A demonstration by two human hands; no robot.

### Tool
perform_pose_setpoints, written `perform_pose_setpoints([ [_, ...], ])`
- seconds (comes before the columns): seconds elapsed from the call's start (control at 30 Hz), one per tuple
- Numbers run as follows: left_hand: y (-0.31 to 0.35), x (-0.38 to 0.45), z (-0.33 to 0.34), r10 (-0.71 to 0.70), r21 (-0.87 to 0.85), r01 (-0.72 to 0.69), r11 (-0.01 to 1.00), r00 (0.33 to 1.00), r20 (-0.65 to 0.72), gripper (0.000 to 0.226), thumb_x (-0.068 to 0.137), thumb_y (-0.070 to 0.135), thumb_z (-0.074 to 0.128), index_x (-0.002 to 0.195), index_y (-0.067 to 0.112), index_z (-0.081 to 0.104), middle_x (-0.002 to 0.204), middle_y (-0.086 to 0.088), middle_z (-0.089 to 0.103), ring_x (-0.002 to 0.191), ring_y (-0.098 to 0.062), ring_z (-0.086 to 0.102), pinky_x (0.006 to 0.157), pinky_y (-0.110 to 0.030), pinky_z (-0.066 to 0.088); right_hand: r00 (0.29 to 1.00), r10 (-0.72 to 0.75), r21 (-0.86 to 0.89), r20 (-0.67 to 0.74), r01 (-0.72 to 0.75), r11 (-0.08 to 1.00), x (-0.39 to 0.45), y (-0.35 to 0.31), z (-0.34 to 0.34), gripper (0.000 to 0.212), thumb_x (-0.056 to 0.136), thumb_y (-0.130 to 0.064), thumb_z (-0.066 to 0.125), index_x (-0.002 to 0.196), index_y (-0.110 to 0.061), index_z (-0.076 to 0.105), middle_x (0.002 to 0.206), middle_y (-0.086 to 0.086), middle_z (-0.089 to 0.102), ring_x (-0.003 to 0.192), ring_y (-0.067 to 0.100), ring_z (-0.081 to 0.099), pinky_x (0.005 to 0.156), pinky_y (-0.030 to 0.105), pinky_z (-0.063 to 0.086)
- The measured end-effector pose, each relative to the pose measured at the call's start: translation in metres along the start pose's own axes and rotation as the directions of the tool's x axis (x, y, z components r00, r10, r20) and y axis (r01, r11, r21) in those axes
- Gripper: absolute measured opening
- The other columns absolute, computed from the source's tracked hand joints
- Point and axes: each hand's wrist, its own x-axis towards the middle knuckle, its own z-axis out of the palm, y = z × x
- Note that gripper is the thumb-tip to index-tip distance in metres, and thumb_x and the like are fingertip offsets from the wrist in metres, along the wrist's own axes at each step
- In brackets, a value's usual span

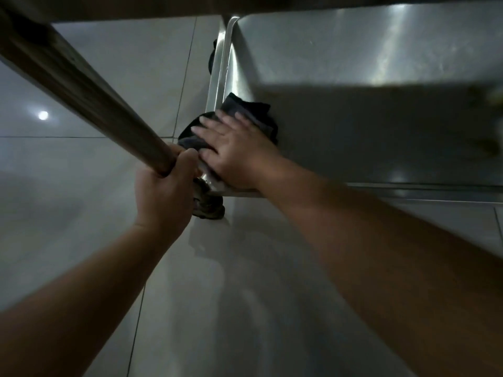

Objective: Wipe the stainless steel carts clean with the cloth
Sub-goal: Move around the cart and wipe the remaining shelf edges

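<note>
A stainless steel cart's lower shelf [367, 85] fills the upper right, seen from above. A dark cloth [245, 110] lies on the shelf's near left corner and hangs over the rim. My right hand [234, 151] presses flat on the cloth with straight, spread fingers. My left hand [166, 186] grips the lower end of the cart's upright post [81, 88], which runs diagonally from the upper left. The post looks brownish in the dim light.
Pale glossy floor tiles [95, 186] lie under and left of the cart. A dark caster wheel [209, 205] sits below the shelf's corner. An upper shelf's underside [136, 6] crosses the top. Blurred greenish objects [490, 104] sit at the right edge.
</note>
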Motion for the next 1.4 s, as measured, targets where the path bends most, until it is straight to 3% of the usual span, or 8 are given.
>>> perform_pose_setpoints([
  [0.1, 0.0, 0.001, 0.002, -0.013, -0.027, 0.012, 1.0, 0.999, -0.037, 0.017, 0.082, 0.03, 0.064, 0.069, 0.021, 0.057, 0.066, 0.0, 0.056, 0.072, -0.023, 0.057, 0.072, -0.034, 0.049, 0.978, 0.175, -0.152, -0.111, -0.191, 0.97, -0.005, 0.074, -0.028, 0.058, 0.11, -0.044, 0.031, 0.164, -0.023, 0.028, 0.172, 0.002, 0.022, 0.158, 0.025, 0.015, 0.127, 0.04, 0.005],
  [0.3, 0.002, -0.003, 0.009, -0.005, -0.092, -0.001, 0.996, 0.998, -0.056, 0.016, 0.089, 0.013, 0.059, 0.075, 0.012, 0.052, 0.063, 0.0, 0.051, 0.062, -0.013, 0.053, 0.061, -0.022, 0.051, 0.736, 0.659, -0.102, -0.156, -0.676, 0.73, 0.02, 0.171, -0.094, 0.063, 0.107, -0.045, 0.023, 0.163, -0.016, 0.024, 0.171, 0.011, 0.02, 0.157, 0.038, 0.012, 0.126, 0.058, 0.008],
  [0.5, -0.001, -0.002, 0.0, 0.023, -0.037, -0.022, 0.999, 1.0, 0.016, 0.017, 0.091, 0.017, 0.06, 0.075, 0.015, 0.054, 0.064, 0.001, 0.052, 0.065, -0.015, 0.054, 0.065, -0.024, 0.054, 0.936, 0.351, -0.068, 0.037, -0.348, 0.935, 0.074, 0.069, -0.064, 0.063, 0.107, -0.046, 0.023, 0.166, -0.023, 0.017, 0.175, -0.001, 0.009, 0.16, 0.028, 0.001, 0.128, 0.051, -0.001],
  [0.73, -0.011, 0.0, 0.001, 0.047, -0.065, -0.047, 0.997, 0.999, -0.01, 0.017, 0.085, 0.027, 0.064, 0.072, 0.02, 0.055, 0.063, 0.005, 0.054, 0.062, -0.011, 0.054, 0.059, -0.02, 0.05, 0.98, -0.147, -0.005, 0.132, 0.149, 0.989, 0.014, 0.027, -0.023, 0.057, 0.106, -0.05, 0.041, 0.16, -0.036, 0.032, 0.17, -0.011, 0.027, 0.158, 0.014, 0.014, 0.126, 0.037, 0.002],
  [0.87, -0.007, -0.001, 0.001, 0.024, -0.051, -0.024, 0.998, 1.0, -0.007, 0.019, 0.084, 0.027, 0.064, 0.067, 0.028, 0.056, 0.062, 0.004, 0.052, 0.06, -0.013, 0.053, 0.059, -0.024, 0.05, 0.987, 0.156, -0.137, -0.044, -0.161, 0.977, 0.051, 0.091, -0.065, 0.058, 0.101, -0.052, 0.043, 0.155, -0.032, 0.044, 0.163, 0.005, 0.042, 0.148, 0.029, 0.037, 0.121, 0.042, 0.024],
  [0.97, -0.004, -0.002, 0.002, 0.023, -0.058, -0.025, 0.998, 0.999, -0.023, 0.016, 0.084, 0.026, 0.064, 0.073, 0.019, 0.054, 0.061, 0.002, 0.05, 0.059, -0.014, 0.052, 0.057, -0.028, 0.049, 0.924, 0.381, -0.096, -0.03, -0.382, 0.919, 0.067, 0.104, -0.07, 0.065, 0.104, -0.05, 0.029, 0.163, -0.023, 0.028, 0.171, 0.006, 0.023, 0.157, 0.032, 0.016, 0.126, 0.051, 0.007],
  [1.17, -0.006, -0.003, 0.001, 0.021, -0.011, -0.021, 1.0, 1.0, -0.016, 0.016, 0.091, 0.017, 0.062, 0.077, 0.015, 0.056, 0.062, 0.006, 0.054, 0.059, -0.007, 0.055, 0.057, -0.018, 0.051, 0.98, 0.197, -0.011, 0.001, -0.197, 0.98, 0.027, 0.018, -0.011, 0.064, 0.106, -0.049, 0.026, 0.165, -0.027, 0.019, 0.174, -0.006, 0.014, 0.16, 0.021, 0.005, 0.127, 0.046, -0.004],
  [1.4, 0.0, -0.006, -0.002, 0.034, 0.061, -0.032, 0.998, 0.999, -0.025, 0.019, 0.082, 0.03, 0.061, 0.073, 0.014, 0.057, 0.066, 0.0, 0.057, 0.066, -0.018, 0.057, 0.064, -0.031, 0.055, 0.995, 0.096, 0.008, -0.014, -0.096, 0.995, -0.043, 0.01, 0.007, 0.063, 0.106, -0.051, 0.025, 0.165, -0.03, 0.021, 0.173, -0.01, 0.016, 0.16, 0.013, 0.001, 0.128, 0.04, -0.008],
])
